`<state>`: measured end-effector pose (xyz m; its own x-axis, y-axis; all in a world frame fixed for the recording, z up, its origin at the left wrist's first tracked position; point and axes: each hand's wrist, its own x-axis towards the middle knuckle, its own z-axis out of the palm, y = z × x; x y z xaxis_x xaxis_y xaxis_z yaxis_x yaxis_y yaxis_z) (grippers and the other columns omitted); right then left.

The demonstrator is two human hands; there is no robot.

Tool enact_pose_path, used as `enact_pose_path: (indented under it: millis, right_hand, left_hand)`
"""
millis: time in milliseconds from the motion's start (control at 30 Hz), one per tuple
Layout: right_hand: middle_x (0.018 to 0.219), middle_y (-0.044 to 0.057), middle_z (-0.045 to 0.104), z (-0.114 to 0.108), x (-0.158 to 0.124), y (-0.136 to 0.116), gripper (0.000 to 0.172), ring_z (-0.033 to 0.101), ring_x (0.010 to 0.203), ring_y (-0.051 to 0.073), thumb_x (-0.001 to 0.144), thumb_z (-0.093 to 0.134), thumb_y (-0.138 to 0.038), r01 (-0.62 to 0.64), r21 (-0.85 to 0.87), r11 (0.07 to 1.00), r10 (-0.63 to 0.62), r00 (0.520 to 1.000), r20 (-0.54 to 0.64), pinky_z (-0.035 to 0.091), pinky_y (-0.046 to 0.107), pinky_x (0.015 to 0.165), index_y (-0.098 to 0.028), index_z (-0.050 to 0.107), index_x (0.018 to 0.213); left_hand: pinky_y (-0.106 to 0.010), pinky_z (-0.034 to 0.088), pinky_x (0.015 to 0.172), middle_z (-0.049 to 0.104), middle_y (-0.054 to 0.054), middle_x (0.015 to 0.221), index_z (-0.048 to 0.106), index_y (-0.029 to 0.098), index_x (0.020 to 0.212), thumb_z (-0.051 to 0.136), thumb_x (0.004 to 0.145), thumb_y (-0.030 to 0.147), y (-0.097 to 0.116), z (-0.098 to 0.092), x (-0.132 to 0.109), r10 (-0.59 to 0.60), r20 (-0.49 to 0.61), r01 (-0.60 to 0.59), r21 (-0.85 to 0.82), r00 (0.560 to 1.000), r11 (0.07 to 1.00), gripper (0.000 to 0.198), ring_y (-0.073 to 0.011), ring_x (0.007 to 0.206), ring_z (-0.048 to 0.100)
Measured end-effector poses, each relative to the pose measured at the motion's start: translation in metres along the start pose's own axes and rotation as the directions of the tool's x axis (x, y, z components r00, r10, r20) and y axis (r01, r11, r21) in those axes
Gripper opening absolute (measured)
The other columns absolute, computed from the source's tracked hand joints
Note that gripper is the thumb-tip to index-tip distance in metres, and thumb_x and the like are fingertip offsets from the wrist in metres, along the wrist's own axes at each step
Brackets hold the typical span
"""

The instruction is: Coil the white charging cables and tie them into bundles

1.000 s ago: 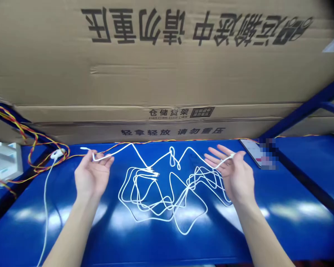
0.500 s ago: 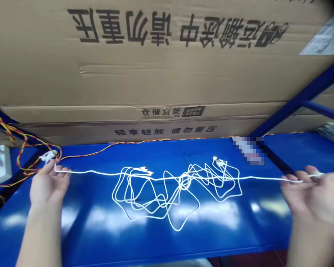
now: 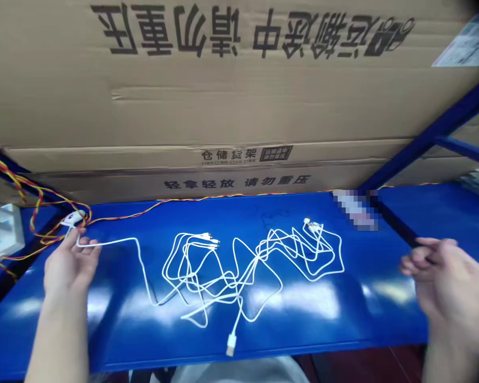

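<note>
My left hand (image 3: 72,263) is at the left of the blue shelf, thumb and fingers closed on a white USB cable (image 3: 143,271). This cable runs right and bends down into a loose bundle of white USB cables (image 3: 263,250) on the shelf. A USB plug (image 3: 231,344) points toward the front edge. Small connectors lie at the bundle's left and right ends. My right hand (image 3: 443,274) hovers at the right with its fingers curled in, apart from the cables; nothing shows in it. A small white object (image 3: 74,217) sits just beyond my left fingertips.
Twisted red and yellow wires (image 3: 43,213) hang at the left and run along the back edge. Large cardboard boxes (image 3: 239,106) form the back. A blue post (image 3: 423,143) rises at the right, near a blurred packet (image 3: 357,213). A white plastic piece (image 3: 2,229) is at the far left.
The cable that was stretched straight between both hands has left my right hand. Its freed end now lies slack across the bundle. My right hand's fingers have curled; my left hand has stayed put.
</note>
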<state>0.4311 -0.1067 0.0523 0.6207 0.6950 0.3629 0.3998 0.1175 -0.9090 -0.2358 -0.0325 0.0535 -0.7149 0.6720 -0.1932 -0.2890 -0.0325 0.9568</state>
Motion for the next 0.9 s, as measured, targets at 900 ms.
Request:
enact_pose_path:
  millis: [900]
  right_hand:
    - [0.072, 0.001, 0.073, 0.079, -0.139, -0.067, 0.012, 0.072, 0.065, 0.026, 0.097, 0.064, -0.037, -0.003, 0.469, 0.883, -0.234, 0.864, 0.445, 0.061, 0.044, 0.058, -0.035, 0.076, 0.096]
  left_hand:
    - [-0.018, 0.049, 0.051, 0.051, 0.005, 0.058, 0.067, 0.013, 0.094, 0.064, 0.097, 0.02, 0.0, 0.008, -0.032, 0.041, 0.08, -0.029, -0.154, 0.996, 0.988, 0.008, -0.0099, 0.056, 0.056]
